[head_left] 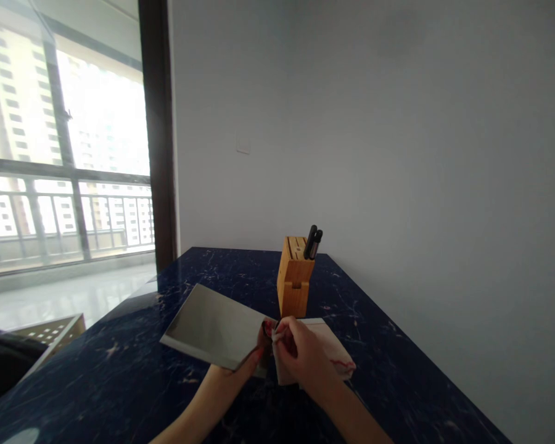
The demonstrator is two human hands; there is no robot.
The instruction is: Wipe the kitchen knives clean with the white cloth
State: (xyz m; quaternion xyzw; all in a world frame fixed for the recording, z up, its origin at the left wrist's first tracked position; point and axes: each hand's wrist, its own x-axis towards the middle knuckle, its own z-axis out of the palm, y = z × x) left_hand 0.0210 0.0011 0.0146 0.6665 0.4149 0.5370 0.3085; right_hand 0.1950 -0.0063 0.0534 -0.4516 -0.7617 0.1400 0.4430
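Observation:
A broad steel cleaver [213,327] lies flat-side up above the dark blue marble table [120,382], its blade pointing left. My left hand [254,357] is closed around the cleaver near its handle end. My right hand [300,354] is closed on a white cloth [330,351] with a red edge, pressed against the blade's heel beside my left fingers. A wooden knife block [295,283] stands just beyond the hands, with two black handles [313,242] sticking out of its top.
A grey wall [374,154] runs along the table's back and right side. A tall window [65,154] with a dark frame is at the left. A perforated box [50,330] and a dark object sit below the table's left edge.

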